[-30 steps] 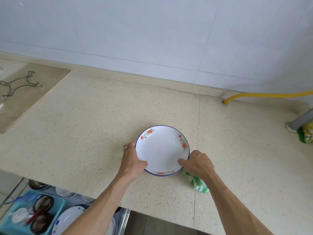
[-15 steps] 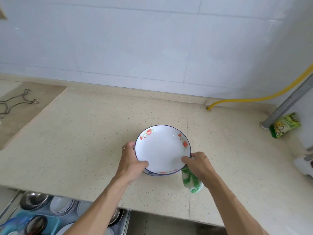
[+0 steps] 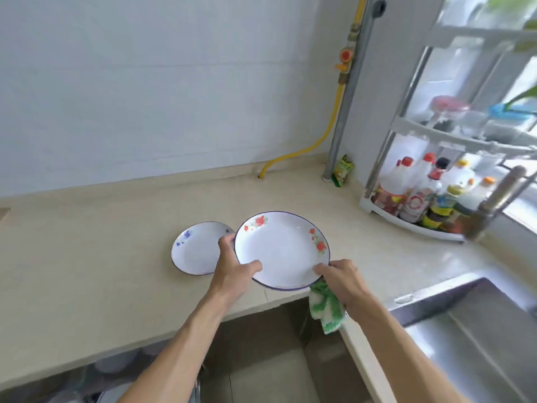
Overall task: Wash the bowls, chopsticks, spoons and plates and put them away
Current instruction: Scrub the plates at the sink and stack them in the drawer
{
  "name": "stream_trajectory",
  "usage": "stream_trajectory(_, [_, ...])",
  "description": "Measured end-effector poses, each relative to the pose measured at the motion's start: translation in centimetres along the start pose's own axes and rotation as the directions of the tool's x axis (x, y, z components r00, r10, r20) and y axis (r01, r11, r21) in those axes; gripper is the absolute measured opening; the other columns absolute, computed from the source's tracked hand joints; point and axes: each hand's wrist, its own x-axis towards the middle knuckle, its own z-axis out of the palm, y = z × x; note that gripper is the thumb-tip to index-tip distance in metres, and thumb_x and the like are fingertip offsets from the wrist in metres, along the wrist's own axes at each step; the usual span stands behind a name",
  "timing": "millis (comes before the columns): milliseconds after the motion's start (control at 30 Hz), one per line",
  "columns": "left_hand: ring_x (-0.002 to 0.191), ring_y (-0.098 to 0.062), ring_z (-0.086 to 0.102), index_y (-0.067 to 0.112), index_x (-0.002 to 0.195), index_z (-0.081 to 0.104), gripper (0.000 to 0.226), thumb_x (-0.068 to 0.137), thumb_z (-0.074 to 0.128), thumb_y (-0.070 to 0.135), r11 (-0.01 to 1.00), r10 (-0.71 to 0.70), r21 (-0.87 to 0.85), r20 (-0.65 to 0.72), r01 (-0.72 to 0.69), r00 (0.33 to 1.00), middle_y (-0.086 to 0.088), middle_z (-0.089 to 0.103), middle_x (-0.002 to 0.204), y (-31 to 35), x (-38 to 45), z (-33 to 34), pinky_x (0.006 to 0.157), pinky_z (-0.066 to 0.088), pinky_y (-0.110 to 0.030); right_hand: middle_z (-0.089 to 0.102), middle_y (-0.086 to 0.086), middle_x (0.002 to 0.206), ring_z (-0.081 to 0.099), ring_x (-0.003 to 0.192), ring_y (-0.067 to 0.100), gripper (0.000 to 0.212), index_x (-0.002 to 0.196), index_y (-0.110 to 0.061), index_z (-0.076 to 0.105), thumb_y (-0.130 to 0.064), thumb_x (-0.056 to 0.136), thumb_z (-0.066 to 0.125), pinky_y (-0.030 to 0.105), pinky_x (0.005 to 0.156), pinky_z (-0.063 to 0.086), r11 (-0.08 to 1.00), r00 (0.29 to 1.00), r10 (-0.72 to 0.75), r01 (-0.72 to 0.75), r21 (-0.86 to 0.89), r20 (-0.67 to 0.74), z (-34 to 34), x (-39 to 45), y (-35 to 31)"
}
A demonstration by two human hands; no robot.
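Head view. A white plate with red flowers [image 3: 283, 251] and a dark blue rim is held with its near rim out past the front edge of the bench [image 3: 101, 274], tilted slightly. The left hand [image 3: 232, 267] has its grip closed on the plate's left rim, thumb on the upper face and fingers curled behind. The right hand [image 3: 341, 282] grips the near right rim, thumb on top; a green and white cloth [image 3: 325, 308] is bunched under the same hand and hangs below the plate. Whether the plate's far rim touches the bench cannot be told. A second white plate with blue marks [image 3: 194, 248] lies flat on the bench just left of the held plate, partly hidden by the left hand. At the right end of the bench a white rack [image 3: 406, 219] holds bottles; a steel sink [image 3: 479, 330] lies at the near right. A yellow hose [image 3: 319, 141] runs along the back wall.
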Motion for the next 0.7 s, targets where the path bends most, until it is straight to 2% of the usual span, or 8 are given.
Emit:
stream_trajectory(133, [0.109,-0.011,0.053,0.027,0.131,0.032,0.069,0.076,0.071,0.011,0.995,0.039,-0.099,0.122,-0.027,0.992,0.006,0.049,0.123,1.6,-3.2,6.0,0.082,0.059,-0.043,0.072,0.02,0.078,0.071,0.073,0.036,0.026,0.084,0.005,0.07,-0.021,0.084,0.065,0.035,0.061,0.053,0.993,0.992,0.085,-0.076,0.088,-0.098,-5.7,-3.5,3.7])
stream_trajectory(233, [0.113,-0.018,0.053,0.032,0.133,0.029,0.069,0.083,0.07,0.007,0.992,0.022,-0.128,0.183,0.002,0.983,0.011,0.047,0.12,2.3,-5.3,10.5,0.089,0.058,-0.052,0.069,0.01,0.064,0.067,0.062,0.027,0.02,0.075,-0.001,0.069,-0.016,0.086,0.064,0.033,0.063,0.056,0.983,0.985,0.122,-0.102,0.152,-0.126,-9.3,-5.1,6.5])
stream_trajectory(300, [0.114,-0.018,0.053,0.028,0.136,0.03,0.068,0.086,0.069,0.006,0.995,0.043,-0.1,0.194,-0.023,0.98,0.01,0.05,0.12,2.5,-6.5,13.7,0.091,0.057,-0.046,0.065,0.003,0.055,0.063,0.058,0.024,0.022,0.064,-0.005,0.066,-0.014,0.084,0.063,0.033,0.061,0.054,0.973,0.978,0.147,-0.116,0.201,-0.146,-11.7,-5.9,8.8])
stream_trajectory(400, [0.106,-0.013,0.054,0.024,0.136,0.033,0.059,0.09,0.066,0.008,0.996,0.07,-0.063,0.189,-0.059,0.979,0.005,0.052,0.122,3.4,-8.5,18.3,0.068,0.056,-0.019,0.057,0.001,0.053,0.052,0.052,0.021,0.023,0.061,-0.008,0.057,-0.015,0.083,0.061,0.026,0.055,0.041,0.946,0.973,0.214,-0.184,0.266,-0.087,-14.7,-6.9,12.4])
stream_trajectory(433, [0.105,-0.015,0.055,0.027,0.135,0.034,0.057,0.09,0.066,0.011,0.998,0.063,-0.032,0.184,-0.058,0.981,0.005,0.054,0.122,3.6,-9.1,19.8,0.068,0.057,-0.02,0.06,0.003,0.057,0.054,0.054,0.021,0.02,0.065,-0.008,0.059,-0.018,0.083,0.061,0.026,0.058,0.041,0.934,0.968,0.242,-0.214,0.287,-0.064,-15.5,-7.1,13.7])
stream_trajectory(533, [0.108,-0.026,0.059,0.034,0.136,0.036,0.058,0.087,0.065,0.022,0.985,0.057,0.15,0.17,-0.083,0.984,0.005,0.058,0.118,4.8,-11.1,24.5,0.087,0.058,-0.047,0.07,0.007,0.063,0.064,0.063,0.025,0.018,0.081,-0.003,0.065,-0.019,0.087,0.062,0.034,0.067,0.052,0.869,0.952,0.304,-0.287,0.403,0.021,-18.3,-7.5,17.1])
stream_trajectory(633, [0.106,-0.028,0.057,0.03,0.144,0.033,0.061,0.09,0.061,0.024,0.943,0.083,0.305,0.172,-0.133,0.982,-0.002,0.058,0.121,6.2,-12.4,27.8,0.085,0.058,-0.045,0.069,0.008,0.059,0.066,0.062,0.027,0.013,0.089,-0.003,0.061,-0.016,0.091,0.063,0.036,0.071,0.055,0.805,0.941,0.332,-0.32,0.499,0.068,-19.8,-7.8,19.2])
stream_trajectory(700, [0.109,-0.029,0.056,0.025,0.148,0.031,0.061,0.093,0.057,0.024,0.893,0.128,0.409,0.176,-0.19,0.976,-0.007,0.059,0.127,7.3,-13.0,29.7,0.087,0.053,-0.037,0.067,0.008,0.055,0.065,0.056,0.025,0.013,0.089,-0.004,0.059,-0.016,0.092,0.063,0.032,0.063,0.053,0.755,0.937,0.335,-0.332,0.566,0.102,-20.8,-7.7,20.2])
